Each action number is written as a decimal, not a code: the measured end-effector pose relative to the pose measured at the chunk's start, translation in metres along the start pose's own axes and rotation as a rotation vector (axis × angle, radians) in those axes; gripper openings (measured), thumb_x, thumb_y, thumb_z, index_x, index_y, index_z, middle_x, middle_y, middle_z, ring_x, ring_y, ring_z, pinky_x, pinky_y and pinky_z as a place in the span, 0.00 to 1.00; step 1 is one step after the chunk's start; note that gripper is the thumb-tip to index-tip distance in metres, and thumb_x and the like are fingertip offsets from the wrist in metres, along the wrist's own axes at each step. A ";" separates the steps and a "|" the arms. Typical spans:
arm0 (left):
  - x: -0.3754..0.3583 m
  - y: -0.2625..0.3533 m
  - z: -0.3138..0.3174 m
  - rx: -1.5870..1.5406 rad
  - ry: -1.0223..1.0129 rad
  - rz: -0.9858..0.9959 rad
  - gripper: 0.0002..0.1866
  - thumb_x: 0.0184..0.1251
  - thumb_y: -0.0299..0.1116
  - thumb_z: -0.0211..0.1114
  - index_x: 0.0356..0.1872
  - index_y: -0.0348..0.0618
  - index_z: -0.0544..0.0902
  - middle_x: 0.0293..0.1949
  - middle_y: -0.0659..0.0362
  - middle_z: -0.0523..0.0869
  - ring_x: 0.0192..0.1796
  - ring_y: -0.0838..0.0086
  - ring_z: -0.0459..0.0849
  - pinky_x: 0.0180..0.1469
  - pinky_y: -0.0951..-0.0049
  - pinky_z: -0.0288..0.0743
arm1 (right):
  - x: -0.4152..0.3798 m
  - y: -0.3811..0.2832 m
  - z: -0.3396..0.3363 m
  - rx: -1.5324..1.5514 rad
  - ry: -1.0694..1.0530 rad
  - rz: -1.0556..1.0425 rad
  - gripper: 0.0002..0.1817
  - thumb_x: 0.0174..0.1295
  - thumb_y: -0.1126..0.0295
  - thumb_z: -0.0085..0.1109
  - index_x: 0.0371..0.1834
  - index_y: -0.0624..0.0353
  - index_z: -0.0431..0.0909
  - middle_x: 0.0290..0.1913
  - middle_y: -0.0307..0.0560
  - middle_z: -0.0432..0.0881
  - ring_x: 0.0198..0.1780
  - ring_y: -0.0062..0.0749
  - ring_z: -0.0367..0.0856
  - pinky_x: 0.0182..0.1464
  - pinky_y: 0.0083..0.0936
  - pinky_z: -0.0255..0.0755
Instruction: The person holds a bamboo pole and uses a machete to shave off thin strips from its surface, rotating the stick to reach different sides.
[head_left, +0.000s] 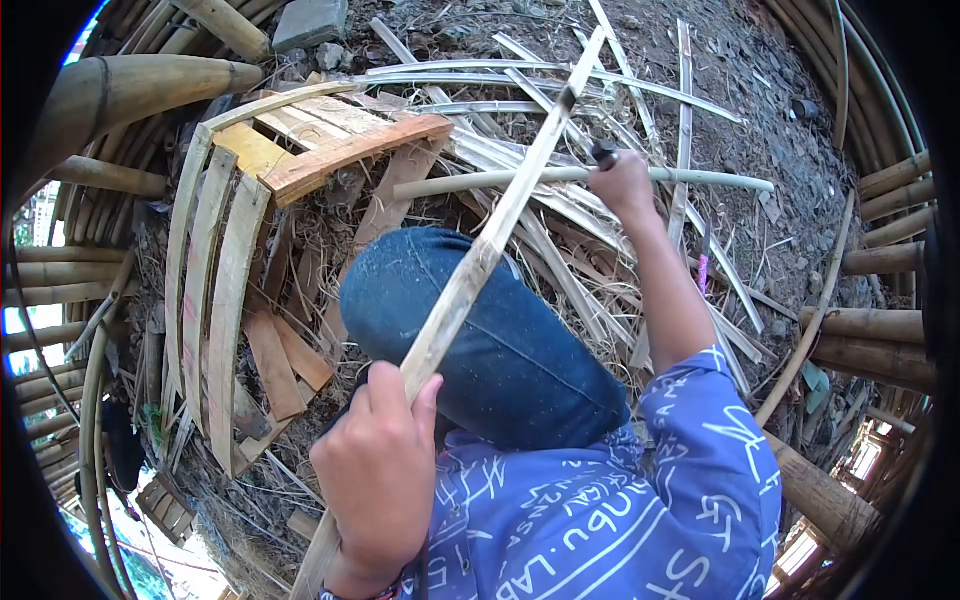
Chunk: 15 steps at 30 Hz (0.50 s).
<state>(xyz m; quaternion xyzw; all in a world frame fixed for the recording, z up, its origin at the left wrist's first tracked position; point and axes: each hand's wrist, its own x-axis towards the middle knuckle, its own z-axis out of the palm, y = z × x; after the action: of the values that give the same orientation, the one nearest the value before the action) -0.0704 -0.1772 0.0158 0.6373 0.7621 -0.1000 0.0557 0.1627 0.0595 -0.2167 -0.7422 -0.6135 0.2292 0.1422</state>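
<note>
My left hand (pixel 375 460) is wrapped round the lower part of a long split bamboo strip (pixel 475 265). The strip slants up and away over the blue jeans of my bent knee, with a dark mark near its far end. My right hand (pixel 622 185) is out ahead, closed in a fist, with a black handle end (pixel 605 152) poking from its top; the rest of that tool is hidden. A pale, slightly curved pole (pixel 480 182) runs crosswise behind the bamboo strip and overlaps the right fist in this view.
A wooden slatted crate (pixel 360 155) stands at the left. Many split bamboo strips (pixel 560 215) and shavings litter the dirt ground ahead. A pink-handled tool (pixel 703 272) lies right of my forearm. Bamboo poles (pixel 880 260) line both sides, and a grey block (pixel 310 22) sits at the back.
</note>
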 end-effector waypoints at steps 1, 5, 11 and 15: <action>0.000 -0.001 -0.001 -0.026 -0.031 -0.008 0.18 0.68 0.47 0.62 0.30 0.44 0.70 0.20 0.57 0.77 0.22 0.62 0.83 0.23 0.65 0.74 | 0.010 0.013 0.001 0.002 0.009 0.025 0.13 0.50 0.65 0.61 0.32 0.66 0.84 0.34 0.64 0.85 0.39 0.56 0.85 0.46 0.42 0.79; 0.003 -0.007 -0.003 -0.067 -0.092 -0.032 0.17 0.68 0.46 0.63 0.30 0.44 0.70 0.20 0.56 0.77 0.22 0.62 0.82 0.22 0.64 0.74 | 0.026 0.055 0.012 0.085 0.044 0.131 0.14 0.48 0.66 0.60 0.29 0.69 0.82 0.30 0.66 0.83 0.37 0.56 0.85 0.41 0.40 0.76; 0.016 -0.005 0.001 -0.135 -0.121 0.005 0.18 0.68 0.45 0.63 0.29 0.43 0.69 0.19 0.55 0.78 0.21 0.57 0.81 0.23 0.61 0.73 | -0.007 0.060 -0.003 0.357 0.095 0.143 0.11 0.47 0.68 0.60 0.18 0.66 0.75 0.16 0.50 0.76 0.18 0.34 0.74 0.26 0.35 0.66; 0.020 -0.002 0.005 -0.200 -0.116 -0.002 0.19 0.69 0.46 0.62 0.28 0.43 0.69 0.18 0.51 0.79 0.22 0.53 0.81 0.24 0.58 0.71 | -0.055 0.034 -0.017 0.619 0.085 0.077 0.12 0.47 0.72 0.60 0.13 0.62 0.69 0.14 0.39 0.71 0.17 0.23 0.67 0.22 0.29 0.60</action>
<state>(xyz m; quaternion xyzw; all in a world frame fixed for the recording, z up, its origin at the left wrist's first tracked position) -0.0758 -0.1599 0.0069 0.6208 0.7645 -0.0604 0.1628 0.1921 -0.0004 -0.2094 -0.6953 -0.4793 0.3794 0.3781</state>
